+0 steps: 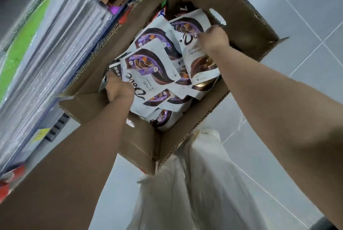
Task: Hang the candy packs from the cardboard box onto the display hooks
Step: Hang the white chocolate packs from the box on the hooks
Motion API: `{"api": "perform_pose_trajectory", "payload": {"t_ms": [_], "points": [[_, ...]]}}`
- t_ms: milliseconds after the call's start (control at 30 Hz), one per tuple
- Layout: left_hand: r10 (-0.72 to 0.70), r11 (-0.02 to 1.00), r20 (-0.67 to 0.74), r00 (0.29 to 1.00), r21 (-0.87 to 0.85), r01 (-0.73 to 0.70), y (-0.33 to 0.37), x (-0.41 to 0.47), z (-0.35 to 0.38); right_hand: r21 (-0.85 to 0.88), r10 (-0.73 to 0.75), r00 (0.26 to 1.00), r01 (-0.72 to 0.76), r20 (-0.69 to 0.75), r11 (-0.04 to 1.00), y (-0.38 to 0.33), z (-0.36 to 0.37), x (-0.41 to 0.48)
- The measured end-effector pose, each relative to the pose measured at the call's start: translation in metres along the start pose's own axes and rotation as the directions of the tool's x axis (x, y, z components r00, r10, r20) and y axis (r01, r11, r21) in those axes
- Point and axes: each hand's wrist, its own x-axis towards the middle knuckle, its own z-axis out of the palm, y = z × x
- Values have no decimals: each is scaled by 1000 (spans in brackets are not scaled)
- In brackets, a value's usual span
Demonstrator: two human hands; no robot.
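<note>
Both arms down in the cardboard box [241, 25]: my left fingers [113, 83] curled round a near candy pack [148, 70], right fingers [213, 31] pinching a far candy pack [199, 62].

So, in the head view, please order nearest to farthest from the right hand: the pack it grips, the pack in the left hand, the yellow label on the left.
1. Right pack: gripped by the right hand, right side of the box.
2. Left pack: held by the left hand, box's left side.
3. Yellow label: far left, outside the box.
</note>
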Motion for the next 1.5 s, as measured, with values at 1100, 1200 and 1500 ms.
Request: {"api": "perform_pose_trajectory", "payload": {"t_ms": [1100, 1200, 1500], "points": [[289, 666, 268, 919, -746, 8, 0, -217, -341, 246, -192, 887, 93, 419, 965, -101, -136, -346], [341, 710, 272, 900, -702, -57, -38, -269, -392, 329, -272, 840, 119, 470, 937, -107, -156, -402], [190, 861, -202, 961, -435, -262, -198, -388, -494, 271, -439, 760, 348, 479, 898, -129, -151, -576]]}}
